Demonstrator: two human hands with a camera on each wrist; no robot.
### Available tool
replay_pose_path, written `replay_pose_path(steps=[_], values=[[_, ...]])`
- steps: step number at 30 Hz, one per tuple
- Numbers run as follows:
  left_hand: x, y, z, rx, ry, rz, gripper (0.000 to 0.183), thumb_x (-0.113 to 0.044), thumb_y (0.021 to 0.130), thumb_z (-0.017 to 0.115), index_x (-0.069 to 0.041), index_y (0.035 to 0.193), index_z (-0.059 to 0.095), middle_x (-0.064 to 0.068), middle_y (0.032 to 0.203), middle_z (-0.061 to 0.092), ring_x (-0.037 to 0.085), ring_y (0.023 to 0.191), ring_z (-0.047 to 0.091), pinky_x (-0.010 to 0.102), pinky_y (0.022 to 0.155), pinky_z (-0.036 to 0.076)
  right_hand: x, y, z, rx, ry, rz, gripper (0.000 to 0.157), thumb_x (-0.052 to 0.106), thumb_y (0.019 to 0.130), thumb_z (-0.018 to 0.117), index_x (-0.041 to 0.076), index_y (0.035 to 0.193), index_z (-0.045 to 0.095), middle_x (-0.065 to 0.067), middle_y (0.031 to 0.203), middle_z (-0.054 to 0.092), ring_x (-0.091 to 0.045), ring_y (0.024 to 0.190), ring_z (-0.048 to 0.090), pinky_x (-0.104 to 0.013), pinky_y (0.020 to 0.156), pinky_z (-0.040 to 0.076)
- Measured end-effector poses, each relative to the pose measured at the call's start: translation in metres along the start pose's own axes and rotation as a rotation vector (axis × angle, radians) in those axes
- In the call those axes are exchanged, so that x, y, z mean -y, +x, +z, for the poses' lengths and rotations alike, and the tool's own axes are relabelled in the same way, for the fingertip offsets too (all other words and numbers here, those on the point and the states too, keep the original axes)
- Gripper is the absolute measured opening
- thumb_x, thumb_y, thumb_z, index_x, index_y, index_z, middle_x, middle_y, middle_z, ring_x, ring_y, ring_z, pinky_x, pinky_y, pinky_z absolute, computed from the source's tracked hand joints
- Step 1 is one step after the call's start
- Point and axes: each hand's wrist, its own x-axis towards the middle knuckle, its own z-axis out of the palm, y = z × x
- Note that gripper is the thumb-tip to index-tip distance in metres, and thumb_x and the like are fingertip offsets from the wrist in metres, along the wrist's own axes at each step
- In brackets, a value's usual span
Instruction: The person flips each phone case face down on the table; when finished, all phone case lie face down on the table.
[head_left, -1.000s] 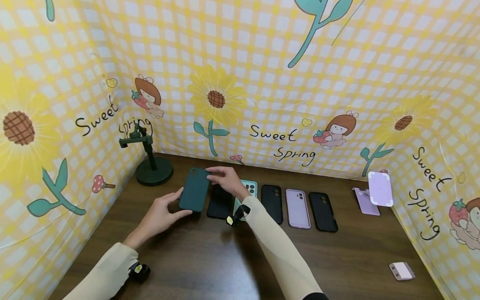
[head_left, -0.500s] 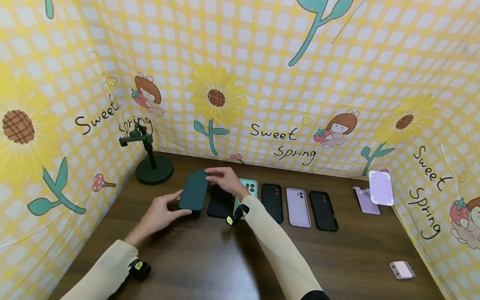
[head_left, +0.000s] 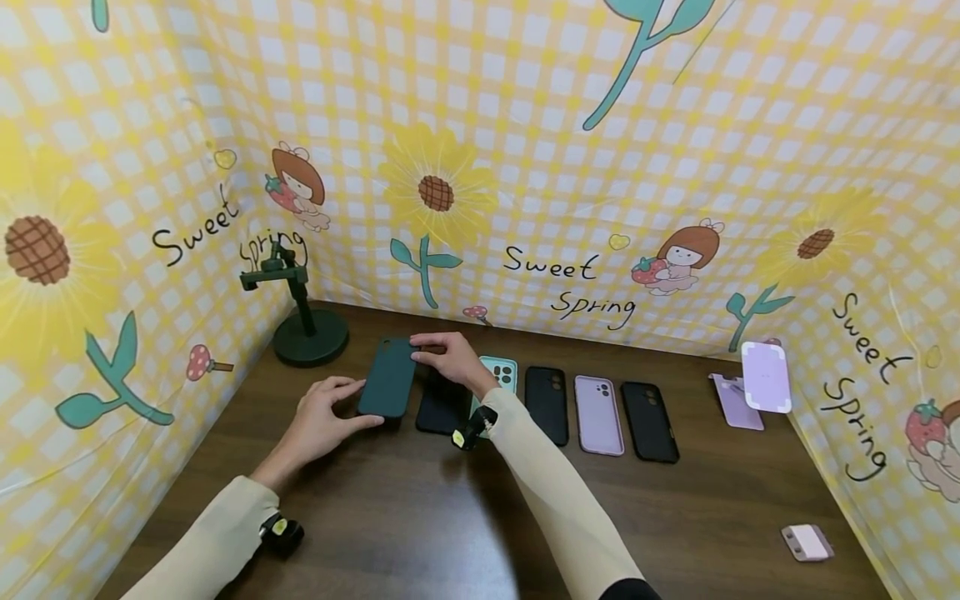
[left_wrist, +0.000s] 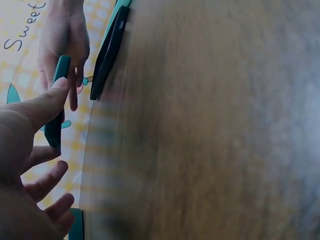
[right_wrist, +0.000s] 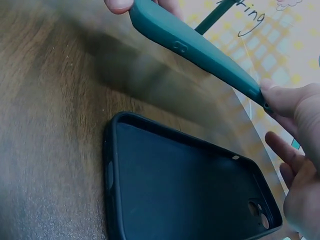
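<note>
A dark green phone case (head_left: 387,379) is held between both hands, off the table at the left of a row of cases. My left hand (head_left: 318,421) pinches its lower left corner, thumb on the bottom edge. At the upper right corner my right hand (head_left: 453,358) pinches it between thumb and fingers. In the right wrist view the green case (right_wrist: 200,47) shows its side edge with buttons. Below it there, a black phone case (right_wrist: 180,180) lies with its hollow side up. My right forearm partly covers a mint green case (head_left: 504,375) in the head view.
Right along the row lie a black case (head_left: 546,404), a lilac case (head_left: 598,414) and another black case (head_left: 650,422). A dark green stand (head_left: 311,337) is at the back left. A lilac stand (head_left: 766,377) and a white charger plug (head_left: 807,542) are at the right.
The green case has tipped slightly, its bottom edge a little higher in the head view and its camera cutout less visible. Both hands keep their hold; the view has shifted slightly.
</note>
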Motion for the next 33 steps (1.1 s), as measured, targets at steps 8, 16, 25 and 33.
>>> replay_pose_path(steps=[8, 16, 25, 33], values=[[0.0, 0.004, 0.0, 0.062, 0.089, -0.002, 0.081, -0.046, 0.085, 0.083, 0.003, 0.143, 0.057, 0.025, 0.146, 0.055, 0.049, 0.133, 0.045, 0.067, 0.105, 0.026, -0.003, 0.002, 0.003, -0.001, -0.17, 0.03, 0.029, 0.03, 0.098, 0.072, 0.027, 0.126, 0.075, 0.008, 0.139, 0.068, -0.019, 0.141, 0.053, -0.057, 0.128, 0.013], [-0.003, 0.007, 0.001, 0.1, 0.156, -0.02, 0.078, -0.044, 0.085, 0.083, 0.003, 0.142, 0.058, 0.024, 0.144, 0.057, 0.049, 0.131, 0.047, 0.065, 0.1, 0.03, -0.01, 0.002, 0.009, 0.003, -0.248, 0.045, 0.028, 0.03, 0.099, 0.071, 0.025, 0.126, 0.075, 0.008, 0.139, 0.068, -0.018, 0.138, 0.055, -0.054, 0.127, 0.015], [-0.004, 0.009, -0.001, 0.109, 0.199, -0.031, 0.076, -0.045, 0.084, 0.084, 0.002, 0.14, 0.061, 0.025, 0.147, 0.052, 0.049, 0.135, 0.04, 0.063, 0.1, 0.029, -0.011, 0.006, 0.013, 0.033, -0.348, 0.035, 0.029, 0.03, 0.099, 0.071, 0.024, 0.127, 0.074, 0.008, 0.14, 0.067, -0.017, 0.135, 0.058, -0.045, 0.117, 0.022], [-0.003, 0.008, 0.0, 0.111, 0.23, -0.034, 0.074, -0.045, 0.083, 0.085, -0.001, 0.138, 0.063, 0.025, 0.148, 0.051, 0.049, 0.135, 0.039, 0.064, 0.1, 0.03, -0.008, 0.008, 0.019, 0.071, -0.448, 0.021, 0.033, 0.032, 0.099, 0.069, 0.025, 0.131, 0.072, 0.01, 0.145, 0.063, -0.015, 0.137, 0.055, -0.041, 0.104, 0.023]])
